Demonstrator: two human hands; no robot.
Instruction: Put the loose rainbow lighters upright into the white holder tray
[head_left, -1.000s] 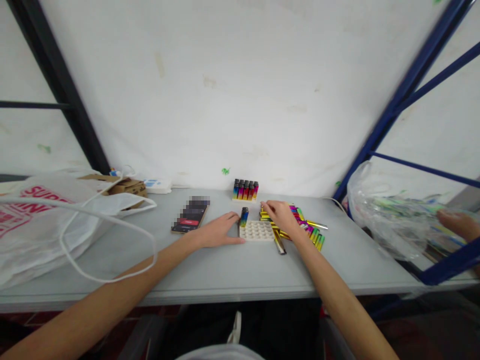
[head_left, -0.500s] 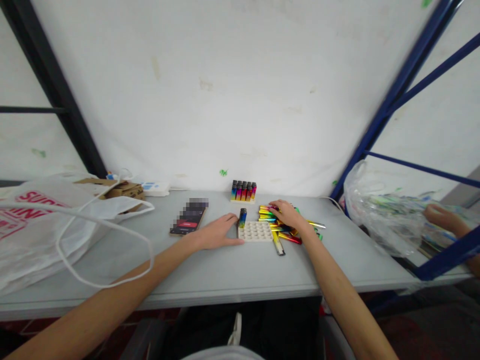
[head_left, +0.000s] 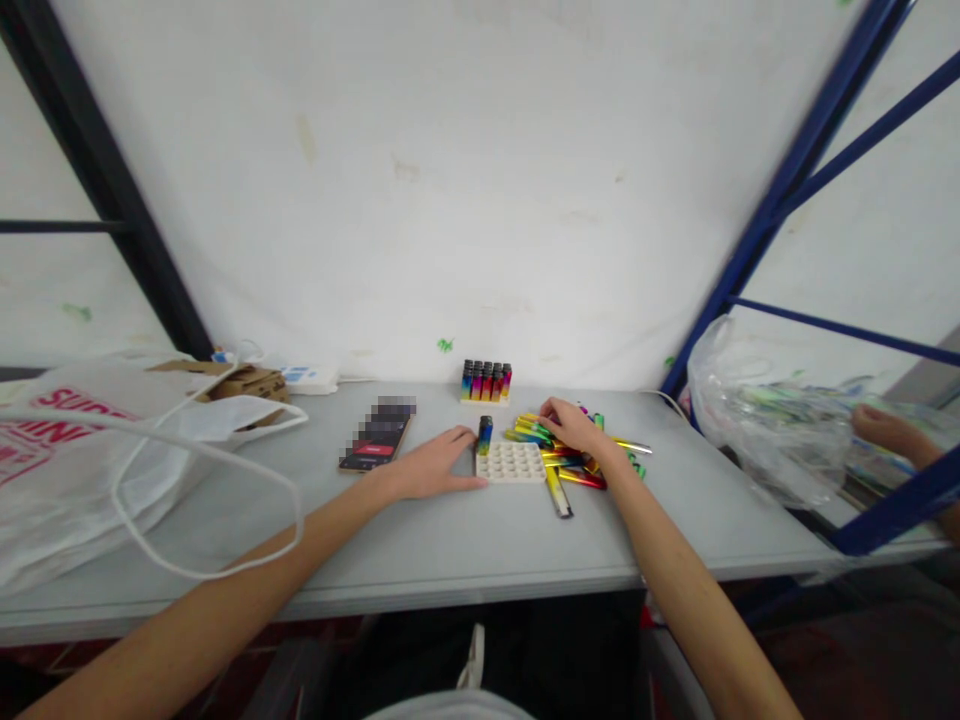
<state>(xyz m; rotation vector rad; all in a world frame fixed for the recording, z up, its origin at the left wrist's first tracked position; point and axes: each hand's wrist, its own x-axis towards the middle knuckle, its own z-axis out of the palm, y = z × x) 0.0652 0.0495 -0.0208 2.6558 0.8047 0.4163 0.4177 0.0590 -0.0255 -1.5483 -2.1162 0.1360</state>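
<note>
A white tray (head_left: 517, 478) with rows of holes lies on the table. One blue lighter (head_left: 485, 436) stands upright at its back left corner. My left hand (head_left: 439, 465) rests at the tray's left end, thumb along the front corner, fingers stretched out near the upright lighter. To the right of the tray is a loose pile of shiny, multicoloured lighters (head_left: 574, 478). My right hand (head_left: 574, 428) lies over this pile, its fingers curled down on a lighter at the left side; the fingertips are partly hidden. Against the wall, a second tray holds several upright lighters (head_left: 486, 382).
A phone (head_left: 377, 435) lies left of my left hand. Further left are a white plastic bag (head_left: 82, 450), a cardboard box (head_left: 240, 385) and a looped white cable (head_left: 296, 500). On the right, a clear plastic bag (head_left: 780, 440) sits by a blue frame (head_left: 757, 230); another person's hand (head_left: 889, 432) is beyond it.
The lighters under my right hand have shifted and fanned out to the left, and its fingers are more curled. One yellow lighter at the front has slid slightly. My left hand stays in place.
</note>
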